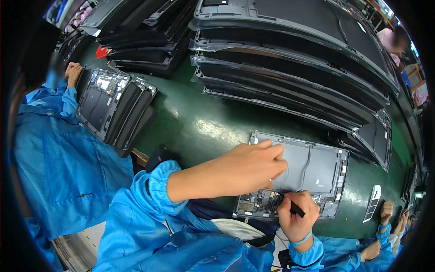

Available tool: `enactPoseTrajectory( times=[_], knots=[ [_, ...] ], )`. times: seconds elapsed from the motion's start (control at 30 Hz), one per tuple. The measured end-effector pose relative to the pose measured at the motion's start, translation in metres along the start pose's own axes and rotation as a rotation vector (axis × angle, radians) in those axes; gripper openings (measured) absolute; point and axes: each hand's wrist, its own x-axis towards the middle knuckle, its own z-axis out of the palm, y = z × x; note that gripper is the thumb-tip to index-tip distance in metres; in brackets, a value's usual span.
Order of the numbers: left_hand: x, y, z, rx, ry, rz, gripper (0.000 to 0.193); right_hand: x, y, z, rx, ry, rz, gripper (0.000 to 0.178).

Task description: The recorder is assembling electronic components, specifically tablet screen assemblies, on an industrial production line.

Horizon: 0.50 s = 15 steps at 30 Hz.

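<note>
Open laptop chassis [312,167] lay flat on the green tabletop [195,122]. Left hand [247,167] pinched a thin cable; right hand [297,215] clamped a black tool [297,208]. Judged light, stiff, fragile inside — best gripped by the edges.

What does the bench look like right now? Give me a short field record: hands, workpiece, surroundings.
left hand: fingers pinched over the grey panel of the open device
right hand: grips a thin black tool, tip at the circuit boards
workpiece: open device, flat on the green belt
behind: overlapping row of dark housings
left side: a person in a blue sleeve at another open unit
</note>
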Motion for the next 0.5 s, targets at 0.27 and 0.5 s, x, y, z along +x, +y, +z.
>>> enactPoseTrajectory(
  times=[0.27,0.5],
  knots=[
    [-0.066,-0.01,0.017,0.056,0.362,0.188,0.02,0.001,0.0,-0.004,0.059,-0.009,0.033,0.017],
    [-0.07,-0.02,0.018,0.223,0.371,0.321,0.025,0.0,0.0,-0.002,0.052,0.005,0.018,0.018]
  ],
)
